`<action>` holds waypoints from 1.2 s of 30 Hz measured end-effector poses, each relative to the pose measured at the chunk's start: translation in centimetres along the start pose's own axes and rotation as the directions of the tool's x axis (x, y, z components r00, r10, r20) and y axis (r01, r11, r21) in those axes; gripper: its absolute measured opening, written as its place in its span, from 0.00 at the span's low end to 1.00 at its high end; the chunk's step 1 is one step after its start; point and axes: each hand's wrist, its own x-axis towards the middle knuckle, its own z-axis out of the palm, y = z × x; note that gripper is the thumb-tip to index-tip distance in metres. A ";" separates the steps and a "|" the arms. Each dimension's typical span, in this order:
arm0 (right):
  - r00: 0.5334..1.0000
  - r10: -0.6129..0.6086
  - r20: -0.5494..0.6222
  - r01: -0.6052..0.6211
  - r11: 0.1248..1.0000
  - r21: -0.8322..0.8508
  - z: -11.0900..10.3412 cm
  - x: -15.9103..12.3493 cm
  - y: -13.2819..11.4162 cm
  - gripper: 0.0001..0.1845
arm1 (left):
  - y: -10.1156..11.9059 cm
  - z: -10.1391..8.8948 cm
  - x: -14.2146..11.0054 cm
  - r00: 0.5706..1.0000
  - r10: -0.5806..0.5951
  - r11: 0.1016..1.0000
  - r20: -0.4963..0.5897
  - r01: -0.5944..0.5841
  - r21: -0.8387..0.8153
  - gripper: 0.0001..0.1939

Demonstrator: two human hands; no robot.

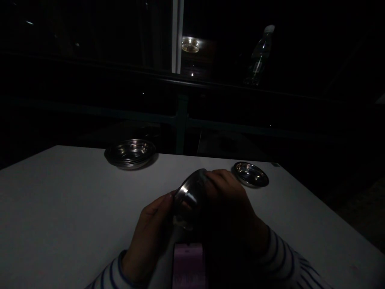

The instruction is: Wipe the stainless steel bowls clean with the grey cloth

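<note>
A shiny metal bowl point(189, 196) is held tilted above the table between both hands. My left hand point(152, 224) grips its left rim, thumb on the near side. On the upper right side, my right hand point(230, 200) is closed around the rim, its lower part lost in shadow. Something pale, perhaps a cloth or tissue, shows under the bowl; it is too dark to make out. Behind, to the left, sits a stack of metal dishes point(130, 154). One more metal dish point(250, 174) rests at the right, just beyond my right hand.
The white table point(75, 208) fills the lower view. A phone with a lit pinkish screen point(189, 265) lies near me, below the bowl. Past the far table edge, a clear bottle with a white cap point(261, 56) stands on a dark ledge by the window. Surroundings are very dark.
</note>
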 end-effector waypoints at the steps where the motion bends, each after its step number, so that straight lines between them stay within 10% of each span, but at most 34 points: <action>1: 1.000 -0.005 0.016 0.004 1.000 0.011 -0.1 0.0 0.3 0.13 | 0.0 0.0 0.0 1.000 0.006 1.000 -0.014 -0.006 0.002 0.12; 9: 0.977 -0.181 0.115 0.168 0.979 0.112 0.5 -0.3 -1.7 0.12 | -0.3 -0.7 0.6 0.999 0.004 1.000 -0.036 -0.005 -0.012 0.10; 14: 0.999 -0.042 0.013 0.042 0.998 0.037 0.4 -0.2 -0.5 0.14 | -0.3 -0.3 0.5 0.998 0.027 0.999 -0.050 -0.029 -0.039 0.10; 24: 0.974 -0.225 0.008 0.224 0.971 0.087 1.1 -0.6 -2.3 0.08 | -0.4 -0.7 0.5 0.999 0.000 0.997 -0.045 -0.003 -0.073 0.12; 32: 0.998 -0.037 -0.060 0.043 0.995 0.093 0.6 -0.1 -0.1 0.12 | -0.2 -0.1 0.4 0.997 -0.003 0.994 -0.079 -0.006 -0.113 0.11; 36: 0.985 -0.174 -0.018 0.175 0.975 0.140 1.2 -0.3 -1.7 0.10 | -0.4 -0.5 0.6 0.997 -0.033 0.991 -0.063 0.024 -0.132 0.14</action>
